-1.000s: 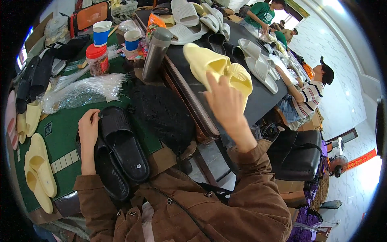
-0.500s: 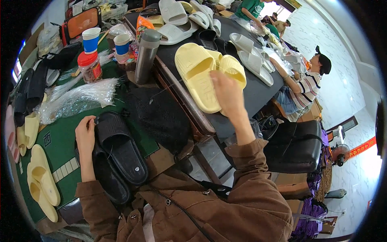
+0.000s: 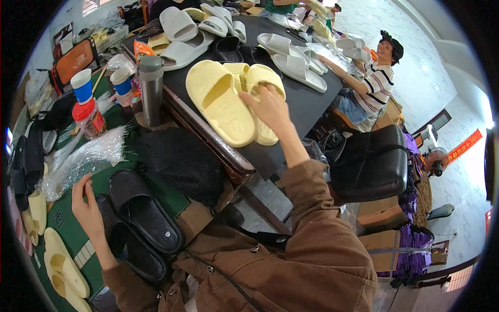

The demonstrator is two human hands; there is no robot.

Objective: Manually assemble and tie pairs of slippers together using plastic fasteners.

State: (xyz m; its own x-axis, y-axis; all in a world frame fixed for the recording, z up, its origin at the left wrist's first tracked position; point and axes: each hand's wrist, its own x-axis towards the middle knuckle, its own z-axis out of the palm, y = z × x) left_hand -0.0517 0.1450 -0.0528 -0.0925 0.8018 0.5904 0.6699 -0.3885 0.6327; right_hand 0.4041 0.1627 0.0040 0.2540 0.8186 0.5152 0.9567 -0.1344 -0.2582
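My right hand [image 3: 270,110] reaches over the dark table to a pair of pale yellow slippers. Its bent fingers close at the strap of the right-hand yellow slipper [image 3: 266,78]; the fingertips are partly hidden. The left-hand yellow slipper [image 3: 210,101] lies against it, sole down. A thin strand seems to cross near the fingers. My left hand [image 3: 87,208] is open and holds nothing, fingers apart, above the green mat beside a pair of black slippers [image 3: 145,210]. Just beyond it lies a bundle of clear plastic strands [image 3: 91,158].
Grey slippers [image 3: 299,70] lie farther back on the table [image 3: 280,153]. A steel flask [image 3: 151,91], paper cups [image 3: 82,86] and a red-lidded jar [image 3: 89,118] stand at left. More yellow slippers [image 3: 65,268] lie near left. A co-worker [image 3: 377,86] sits across; a black chair [image 3: 369,166] stands at right.
The view has shifted, so the scene sits farther left. My right hand has come down onto the right-hand yellow slipper's strap. My left hand has moved away from the black slippers, fingers spreading.
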